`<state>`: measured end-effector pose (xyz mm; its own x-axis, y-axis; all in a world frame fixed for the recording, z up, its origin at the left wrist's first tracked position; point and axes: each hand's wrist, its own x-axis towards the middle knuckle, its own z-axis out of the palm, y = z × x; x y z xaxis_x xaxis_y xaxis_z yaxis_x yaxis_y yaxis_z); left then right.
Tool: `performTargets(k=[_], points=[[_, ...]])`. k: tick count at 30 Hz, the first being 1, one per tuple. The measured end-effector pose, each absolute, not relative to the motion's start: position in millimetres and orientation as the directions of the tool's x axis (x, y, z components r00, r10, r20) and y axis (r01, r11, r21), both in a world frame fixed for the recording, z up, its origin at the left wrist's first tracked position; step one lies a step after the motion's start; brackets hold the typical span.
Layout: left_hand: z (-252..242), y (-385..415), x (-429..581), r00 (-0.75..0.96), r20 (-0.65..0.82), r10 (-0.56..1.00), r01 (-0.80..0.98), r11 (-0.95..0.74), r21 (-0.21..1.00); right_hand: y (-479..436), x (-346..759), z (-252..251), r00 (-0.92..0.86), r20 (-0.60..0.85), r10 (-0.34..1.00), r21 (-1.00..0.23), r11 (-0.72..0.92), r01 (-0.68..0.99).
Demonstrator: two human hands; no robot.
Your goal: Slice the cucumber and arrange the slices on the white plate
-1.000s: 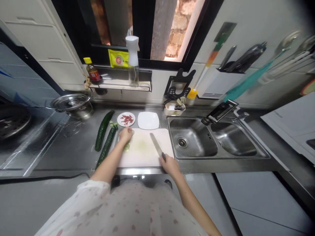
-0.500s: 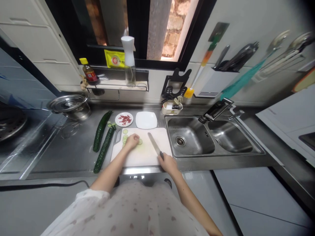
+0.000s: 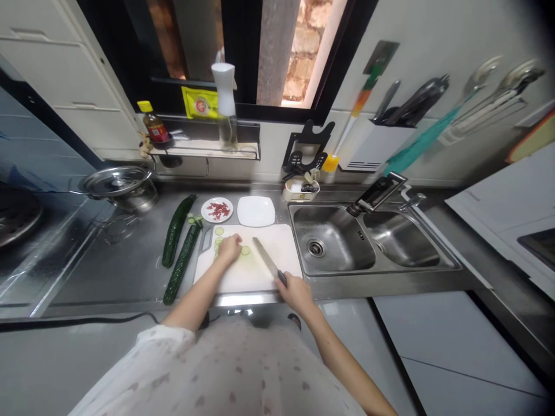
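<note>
A white cutting board [image 3: 277,245] lies on the steel counter in front of me. My left hand [image 3: 228,248] rests on it with the fingers curled over several thin cucumber slices [image 3: 245,251]. My right hand [image 3: 295,293] is closed round the dark handle of a knife [image 3: 265,260], whose blade lies across the board pointing toward the slices. Two whole cucumbers [image 3: 176,236] lie on the counter left of the board, with cut ends beside them.
A small plate of chopped red bits [image 3: 217,210] and a white square plate [image 3: 255,211] sit behind the board. A double sink [image 3: 368,245] with tap is to the right. A steel pot [image 3: 119,186] stands at the left, a bottle shelf [image 3: 203,147] on the wall.
My left hand has moved from the board's far left corner toward its middle, leaving slices behind it. The knife has swung slightly left toward that hand.
</note>
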<state>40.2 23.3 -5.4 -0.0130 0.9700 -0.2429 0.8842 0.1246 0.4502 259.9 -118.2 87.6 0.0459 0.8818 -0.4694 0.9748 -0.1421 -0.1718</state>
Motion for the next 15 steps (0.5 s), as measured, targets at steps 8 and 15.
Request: performTargets(k=[8, 15], points=[[-6, 32, 38, -0.009, -0.284, 0.959, 0.903, 0.13, 0.409, -128, 249, 87, -0.014, -0.494, 0.87, -0.137, -0.062, 0.989], [-2, 32, 37, -0.01, -0.284, 0.959, 0.902, 0.131, 0.411, -126, 245, 85, -0.023, -0.502, 0.865, -0.145, -0.058, 0.988]])
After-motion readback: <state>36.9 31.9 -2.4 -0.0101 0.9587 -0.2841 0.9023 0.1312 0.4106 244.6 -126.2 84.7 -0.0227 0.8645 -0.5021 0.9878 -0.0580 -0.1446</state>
